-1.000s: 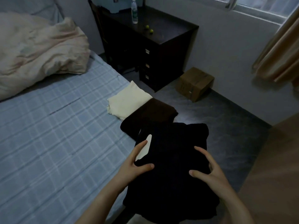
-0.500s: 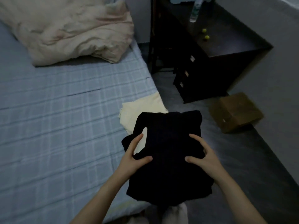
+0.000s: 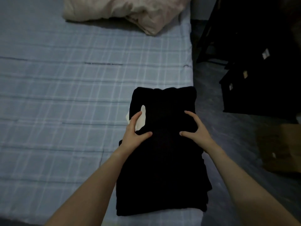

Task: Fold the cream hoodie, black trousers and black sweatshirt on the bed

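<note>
The folded black fabric sweatshirt [image 3: 162,168] lies along the right edge of the blue checked bed [image 3: 65,111], towards its near corner. The left hand [image 3: 135,134] and right hand [image 3: 197,134] press on it with fingers spread, grasping nothing. Even downward pressure, then squaring the edges, should serve best. Its white patch [image 3: 141,118] shows no legible writing.

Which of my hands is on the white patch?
The left hand: its fingers overlap the white patch on the folded black sweatshirt, while the right hand rests on plain black fabric.
</note>
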A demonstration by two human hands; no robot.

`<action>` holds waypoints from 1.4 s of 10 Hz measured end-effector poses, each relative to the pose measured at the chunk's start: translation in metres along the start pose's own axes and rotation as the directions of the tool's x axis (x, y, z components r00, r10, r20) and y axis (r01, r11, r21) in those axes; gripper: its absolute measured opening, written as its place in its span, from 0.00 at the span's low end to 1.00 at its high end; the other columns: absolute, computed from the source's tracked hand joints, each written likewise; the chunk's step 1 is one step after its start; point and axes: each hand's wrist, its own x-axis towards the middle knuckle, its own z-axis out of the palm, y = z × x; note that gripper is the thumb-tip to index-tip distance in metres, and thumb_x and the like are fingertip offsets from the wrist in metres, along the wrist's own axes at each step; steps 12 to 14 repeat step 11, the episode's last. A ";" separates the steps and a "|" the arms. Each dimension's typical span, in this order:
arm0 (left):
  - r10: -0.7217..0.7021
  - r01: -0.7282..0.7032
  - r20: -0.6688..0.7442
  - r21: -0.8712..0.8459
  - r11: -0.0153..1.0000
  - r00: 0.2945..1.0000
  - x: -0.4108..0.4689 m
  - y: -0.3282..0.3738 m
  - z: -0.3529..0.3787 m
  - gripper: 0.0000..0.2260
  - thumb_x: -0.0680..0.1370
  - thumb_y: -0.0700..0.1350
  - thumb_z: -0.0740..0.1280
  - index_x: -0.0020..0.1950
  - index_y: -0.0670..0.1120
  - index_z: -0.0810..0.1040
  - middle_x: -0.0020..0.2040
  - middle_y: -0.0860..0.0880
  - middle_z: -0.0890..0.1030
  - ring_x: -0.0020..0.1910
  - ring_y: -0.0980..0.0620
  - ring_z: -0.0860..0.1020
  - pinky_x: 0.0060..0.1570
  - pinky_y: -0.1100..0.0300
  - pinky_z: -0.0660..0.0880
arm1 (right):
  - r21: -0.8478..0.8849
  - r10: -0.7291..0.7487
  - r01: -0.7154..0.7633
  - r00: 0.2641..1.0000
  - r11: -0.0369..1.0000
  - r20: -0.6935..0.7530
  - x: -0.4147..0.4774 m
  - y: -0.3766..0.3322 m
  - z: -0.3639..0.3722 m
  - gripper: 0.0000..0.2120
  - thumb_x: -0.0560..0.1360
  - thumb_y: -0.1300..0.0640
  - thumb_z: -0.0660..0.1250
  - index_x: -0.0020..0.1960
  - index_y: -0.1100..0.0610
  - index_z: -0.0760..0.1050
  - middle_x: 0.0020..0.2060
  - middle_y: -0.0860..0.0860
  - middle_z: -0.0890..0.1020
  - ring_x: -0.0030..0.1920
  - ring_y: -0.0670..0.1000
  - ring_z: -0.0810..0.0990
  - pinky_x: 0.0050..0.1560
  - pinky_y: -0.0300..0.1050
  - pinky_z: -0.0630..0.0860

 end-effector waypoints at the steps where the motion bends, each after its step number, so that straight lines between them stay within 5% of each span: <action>1: -0.001 0.002 -0.049 0.036 0.999 0.999 0.003 -0.015 0.007 0.37 0.71 0.48 0.76 0.72 0.69 0.60 0.74 0.62 0.63 0.72 0.56 0.65 0.71 0.48 0.67 | -0.018 -0.014 0.014 1.000 1.000 0.007 0.010 0.020 0.001 0.38 0.69 0.64 0.77 0.71 0.38 0.67 0.62 0.33 0.74 0.62 0.34 0.74 0.59 0.29 0.73; 2: -0.072 0.084 -0.062 0.216 0.973 0.995 -0.006 -0.009 0.004 0.38 0.71 0.56 0.74 0.73 0.71 0.55 0.77 0.50 0.57 0.75 0.50 0.60 0.73 0.46 0.61 | -0.136 0.028 -0.023 0.999 0.990 0.036 0.004 0.016 -0.001 0.37 0.72 0.57 0.75 0.72 0.32 0.62 0.70 0.43 0.70 0.67 0.42 0.71 0.68 0.41 0.70; 3: 0.137 -0.066 -0.088 0.551 0.832 0.987 -0.010 0.013 0.000 0.35 0.72 0.66 0.63 0.76 0.70 0.49 0.80 0.49 0.46 0.78 0.46 0.49 0.73 0.47 0.52 | -0.496 -0.093 -0.033 0.969 0.867 -0.227 -0.002 -0.009 0.006 0.31 0.75 0.41 0.63 0.75 0.31 0.55 0.76 0.55 0.60 0.74 0.57 0.61 0.72 0.55 0.63; 4: 0.402 -0.233 -0.007 0.805 0.545 0.916 0.017 0.030 0.007 0.27 0.80 0.62 0.51 0.79 0.60 0.52 0.81 0.49 0.49 0.80 0.47 0.47 0.76 0.45 0.45 | -0.728 -0.390 0.120 0.896 0.675 -0.214 0.014 -0.035 0.032 0.28 0.79 0.42 0.54 0.78 0.39 0.56 0.78 0.55 0.58 0.78 0.60 0.54 0.75 0.60 0.54; 5: 0.425 -0.251 0.062 0.879 0.406 0.903 0.047 0.026 0.027 0.26 0.82 0.58 0.50 0.80 0.53 0.56 0.80 0.48 0.54 0.79 0.45 0.50 0.75 0.38 0.47 | -0.827 -0.327 0.087 0.937 0.555 -0.121 0.035 -0.021 0.050 0.27 0.81 0.42 0.52 0.79 0.41 0.53 0.80 0.51 0.55 0.80 0.57 0.49 0.77 0.62 0.48; 6: 0.416 -0.264 0.116 0.911 0.317 0.902 0.067 -0.007 0.046 0.28 0.81 0.59 0.51 0.80 0.52 0.55 0.81 0.46 0.53 0.79 0.44 0.48 0.73 0.34 0.48 | -0.821 -0.264 0.047 0.956 0.568 -0.128 0.050 0.024 0.051 0.28 0.82 0.42 0.53 0.79 0.40 0.50 0.80 0.49 0.52 0.80 0.55 0.47 0.76 0.63 0.50; 9: 0.474 -0.247 0.124 0.947 0.207 0.872 0.093 -0.059 0.053 0.30 0.80 0.59 0.52 0.80 0.49 0.54 0.80 0.43 0.54 0.79 0.40 0.50 0.72 0.32 0.48 | -0.845 -0.381 0.074 0.911 0.530 -0.160 0.078 0.078 0.067 0.29 0.80 0.41 0.54 0.79 0.39 0.51 0.80 0.49 0.55 0.80 0.55 0.48 0.77 0.58 0.48; 11: 0.229 -0.225 0.161 0.930 0.290 0.960 0.078 -0.006 0.046 0.29 0.80 0.58 0.53 0.80 0.51 0.54 0.80 0.47 0.53 0.79 0.43 0.50 0.73 0.34 0.49 | -0.802 -0.174 0.063 0.983 0.595 -0.052 0.066 0.026 0.051 0.28 0.81 0.42 0.55 0.79 0.39 0.51 0.80 0.50 0.55 0.80 0.55 0.50 0.77 0.55 0.47; 14: 0.229 -0.225 0.161 0.930 0.290 0.960 0.078 -0.006 0.046 0.29 0.80 0.58 0.53 0.80 0.51 0.54 0.80 0.47 0.53 0.79 0.43 0.50 0.73 0.34 0.49 | -0.802 -0.174 0.063 0.983 0.595 -0.052 0.066 0.026 0.051 0.28 0.81 0.42 0.55 0.79 0.39 0.51 0.80 0.50 0.55 0.80 0.55 0.50 0.77 0.55 0.47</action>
